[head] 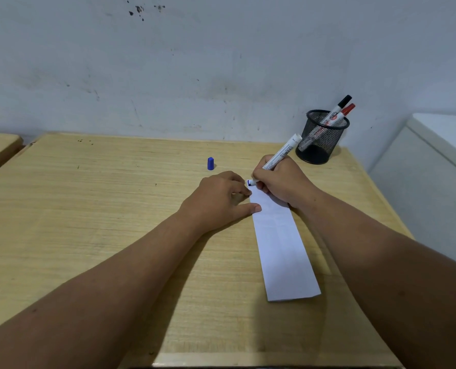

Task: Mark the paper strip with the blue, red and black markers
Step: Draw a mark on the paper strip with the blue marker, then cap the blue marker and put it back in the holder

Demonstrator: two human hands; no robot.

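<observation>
Your right hand is gripping the blue marker, tip at the paper strip's far end. Your left hand, fingers curled, is pinning that end; keep pressing while stroking lightly.

1. Light is soft and even, moderately bright, with no glare on the desk.
2. Arm shadows fall toward 6 o'clock, so light comes from about 12 o'clock, above.
3. The cup casts a faint shadow at its base.
4. Focus is sharp mid-frame.
5. Wide-angle distortion bows the desk edges and stretches the forearms near 5 and 7 o'clock.
</observation>
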